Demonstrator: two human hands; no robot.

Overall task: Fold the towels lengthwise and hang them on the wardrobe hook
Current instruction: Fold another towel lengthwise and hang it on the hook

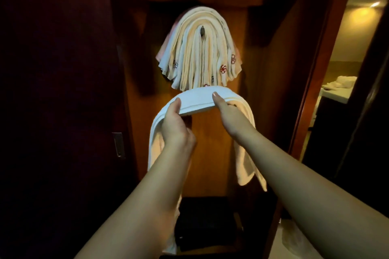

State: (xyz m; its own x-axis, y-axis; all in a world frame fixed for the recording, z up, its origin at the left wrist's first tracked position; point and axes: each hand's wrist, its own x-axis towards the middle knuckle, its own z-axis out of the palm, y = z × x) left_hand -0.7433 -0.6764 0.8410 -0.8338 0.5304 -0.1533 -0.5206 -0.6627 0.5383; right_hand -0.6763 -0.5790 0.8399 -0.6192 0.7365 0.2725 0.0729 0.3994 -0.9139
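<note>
— Towels [200, 52] are seen draped in many layers over the wardrobe hook [202, 31], whose dark metal tip is visible at the middle of the stack. Red flower marks are shown near their lower edges.

— And the folded towel [197, 99]?

— It is held up just below the hanging stack, folded into a long band and arched between two hands. Its ends are left hanging down on either side, past the forearms.

— How is it gripped?

— By the left hand [175, 124] it is pinched at its near edge, the thumb laid on top and the fingers curled underneath. By the right hand [226, 111] it is pinched further along, with the thumb pressed flat on the upper face; the other fingers are hidden beneath the cloth, so their spread cannot be told.

— What else is shown?

— A wooden wardrobe back panel [212, 153] is seen behind the towel, a dark door [63, 90] at the left, and a dark box [208, 223] at the wardrobe floor. A lit room with white linen [343, 83] is glimpsed at the right.
</note>
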